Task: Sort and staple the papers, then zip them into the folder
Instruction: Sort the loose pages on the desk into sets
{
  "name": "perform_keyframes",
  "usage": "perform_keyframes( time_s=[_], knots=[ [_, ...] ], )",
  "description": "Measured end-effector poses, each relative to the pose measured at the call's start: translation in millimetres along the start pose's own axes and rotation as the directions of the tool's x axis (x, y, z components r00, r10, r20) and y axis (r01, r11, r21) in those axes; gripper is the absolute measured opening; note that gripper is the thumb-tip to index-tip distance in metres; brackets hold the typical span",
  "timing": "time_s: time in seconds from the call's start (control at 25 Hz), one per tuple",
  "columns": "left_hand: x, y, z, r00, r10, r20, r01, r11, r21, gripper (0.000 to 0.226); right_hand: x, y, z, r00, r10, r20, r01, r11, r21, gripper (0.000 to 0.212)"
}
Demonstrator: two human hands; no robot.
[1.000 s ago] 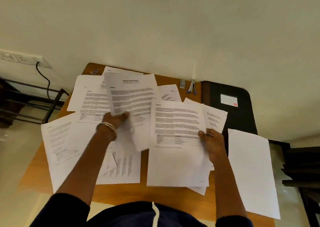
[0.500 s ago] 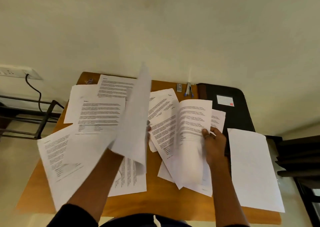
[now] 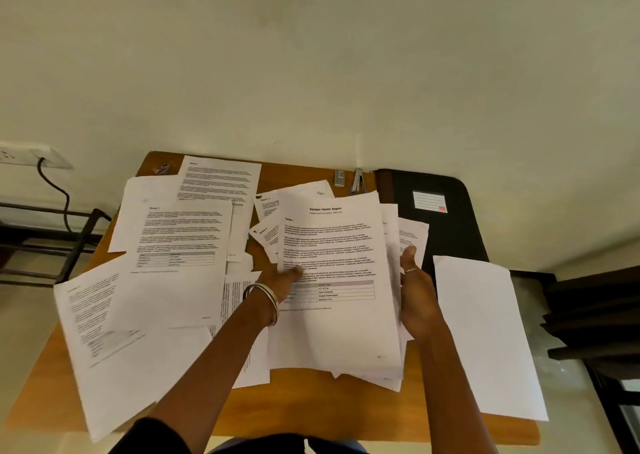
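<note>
Left hand (image 3: 284, 280): rests on the left edge of the stack at centre frame, fingers stretched out flat along the top sheet; a bangle (image 3: 263, 297) circles the wrist.
Right hand (image 3: 415, 294): at the stack's right edge, thumb up and on the paper's margin; the other fingers are hidden behind the sheets, so I cannot tell how they lie.
Stack (image 3: 336, 280): uneven pile at centre, printed report page on top, corners of lower sheets sticking out.
Loose papers (image 3: 180, 238): overlapping across the left half of the table.
Blank sheet (image 3: 485, 332): right of frame, overhanging the table edge.
Folder (image 3: 446, 218): black, upper right, closed and flat, a label on its cover; contents not visible.
Stapler (image 3: 358, 181): upper centre, just left of the folder.
Table (image 3: 311, 408): wooden, bare along the near edge.
</note>
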State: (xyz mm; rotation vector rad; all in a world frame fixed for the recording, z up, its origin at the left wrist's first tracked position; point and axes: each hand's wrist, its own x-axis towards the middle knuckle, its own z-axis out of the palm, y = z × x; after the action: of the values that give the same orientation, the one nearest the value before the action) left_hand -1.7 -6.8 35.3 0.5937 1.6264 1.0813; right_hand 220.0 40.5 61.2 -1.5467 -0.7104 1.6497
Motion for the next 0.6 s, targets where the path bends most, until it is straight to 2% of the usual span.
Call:
perform_keyframes(
  time_s=[0.08, 0.16, 0.2, 0.28, 0.4, 0.44, 0.52, 0.6],
  knots=[
    [-5.4, 1.2, 10.1, 0.987, 0.143, -0.068, -0.133, 0.982, 0.137, 0.056, -2.5, -7.9, -11.7, 0.996, -0.069, 0.057, 0.078, 0.982, -0.173, 0.034],
    [-11.5, 5.8, 23.4, 0.943, 0.297, -0.148, -0.274, 0.949, 0.155, 0.079, -2.0, -11.1, -21.5, 0.978, -0.198, 0.056, 0.205, 0.908, -0.365, 0.041],
    [-15.8, 14.5, 29.1, 0.924, 0.335, -0.183, -0.315, 0.94, 0.133, 0.087, -2.5, -12.7, -23.2, 0.965, -0.26, 0.042, 0.256, 0.887, -0.383, 0.045],
    [-25.9, 35.3, 39.0, 0.882, 0.41, -0.234, -0.386, 0.912, 0.14, 0.076, -4.3, -17.4, -27.5, 0.923, -0.383, 0.041, 0.374, 0.866, -0.332, 0.046],
    [-30.6, 47.3, 45.5, 0.787, 0.55, -0.279, -0.486, 0.832, 0.268, 0.048, -4.1, -29.7, -30.2, 0.844, -0.527, 0.103, 0.533, 0.801, -0.273, 0.045],
    [-29.8, 43.5, 47.4, 0.775, 0.564, -0.284, -0.492, 0.821, 0.29, 0.044, -2.5, -30.6, -29.9, 0.827, -0.547, 0.129, 0.558, 0.774, -0.299, 0.044],
    [-28.0, 24.1, 52.8, 0.798, 0.526, -0.294, -0.429, 0.839, 0.335, 0.042, 0.0, -21.8, -27.7, 0.811, -0.556, 0.179, 0.576, 0.708, -0.41, 0.04],
    [-24.7, -5.7, 57.1, 0.848, 0.425, -0.318, -0.27, 0.861, 0.431, 0.048, 2.0, -2.2, -24.2, 0.846, -0.473, 0.245, 0.526, 0.671, -0.522, 0.044]
  ],
)
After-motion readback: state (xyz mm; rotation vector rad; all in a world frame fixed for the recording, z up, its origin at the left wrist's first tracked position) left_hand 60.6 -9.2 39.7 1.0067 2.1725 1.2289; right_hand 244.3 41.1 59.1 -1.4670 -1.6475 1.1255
